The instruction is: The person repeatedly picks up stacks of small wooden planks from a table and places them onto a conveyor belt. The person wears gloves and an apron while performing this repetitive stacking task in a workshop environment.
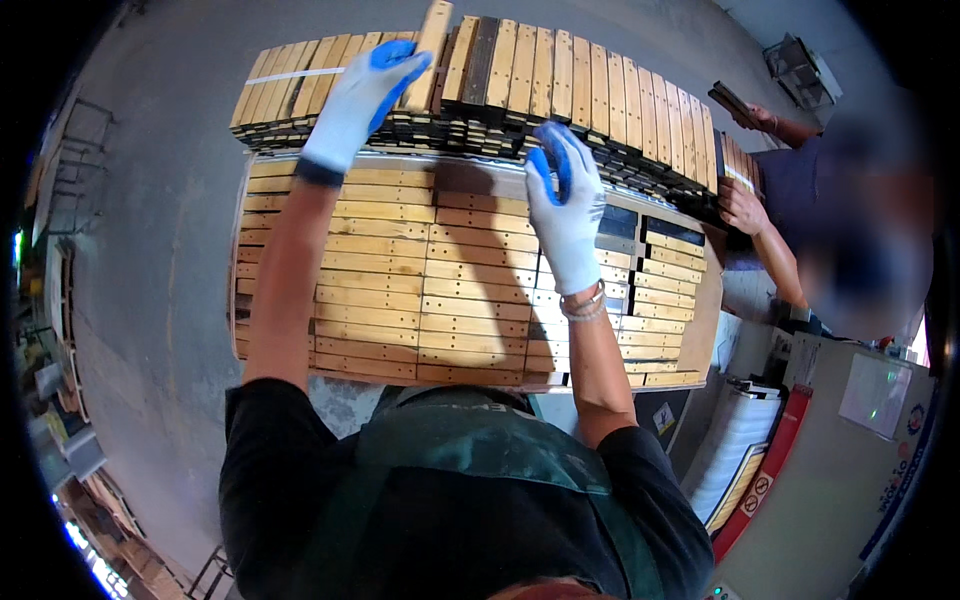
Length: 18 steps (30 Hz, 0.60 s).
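Observation:
My left hand [352,100], in a white glove with blue fingers, is closed on a pale wooden slat [434,40] raised over the far stack of wooden slats [600,90]. That stack stands on edge in a long row, with dark sides showing below. Over the near layer of slats [385,245], my right hand [570,205] hangs with thumb and fingers curved apart and nothing visible between them. The slats below lie flat in side-by-side columns, each with small dark holes. My forearm hides part of the left column.
At the far right a co-worker holds a dark slat [735,104] in one hand; the other hand [741,207] touches the row's end. A white strap [295,76] crosses the row's left part. A grey machine cabinet [835,440] and a white roll [728,450] stand at the lower right.

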Each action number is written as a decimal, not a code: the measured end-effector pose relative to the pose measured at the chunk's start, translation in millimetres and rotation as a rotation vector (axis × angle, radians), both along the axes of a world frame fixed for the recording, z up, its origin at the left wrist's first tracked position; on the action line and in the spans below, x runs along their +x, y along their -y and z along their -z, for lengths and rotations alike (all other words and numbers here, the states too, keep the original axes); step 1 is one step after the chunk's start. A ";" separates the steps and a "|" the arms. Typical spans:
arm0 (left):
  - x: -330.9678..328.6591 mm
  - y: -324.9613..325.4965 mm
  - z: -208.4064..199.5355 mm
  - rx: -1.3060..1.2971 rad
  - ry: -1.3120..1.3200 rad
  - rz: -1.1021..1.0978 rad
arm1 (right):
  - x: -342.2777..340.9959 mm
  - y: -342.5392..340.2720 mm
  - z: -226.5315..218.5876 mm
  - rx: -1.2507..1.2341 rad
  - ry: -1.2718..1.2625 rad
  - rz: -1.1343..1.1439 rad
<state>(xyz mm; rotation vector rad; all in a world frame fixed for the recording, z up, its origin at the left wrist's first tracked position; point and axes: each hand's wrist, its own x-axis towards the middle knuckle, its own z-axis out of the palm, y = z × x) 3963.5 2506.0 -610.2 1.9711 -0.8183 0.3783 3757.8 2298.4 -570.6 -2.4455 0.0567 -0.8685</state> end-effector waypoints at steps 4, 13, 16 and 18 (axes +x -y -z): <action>-119.5 -5.4 -15.4 -0.376 -0.863 0.294 | -11.5 -19.1 4.4 0.886 -0.390 -0.094; -178.4 29.0 34.1 0.092 -0.311 0.131 | 19.9 -1.3 8.8 -0.158 -0.676 -0.006; -156.7 26.6 56.7 0.284 -0.059 0.002 | 35.2 20.4 12.5 -0.574 -0.735 -0.032; -143.1 23.2 73.9 0.403 0.018 -0.107 | 39.8 20.5 29.5 -0.666 -0.732 -0.082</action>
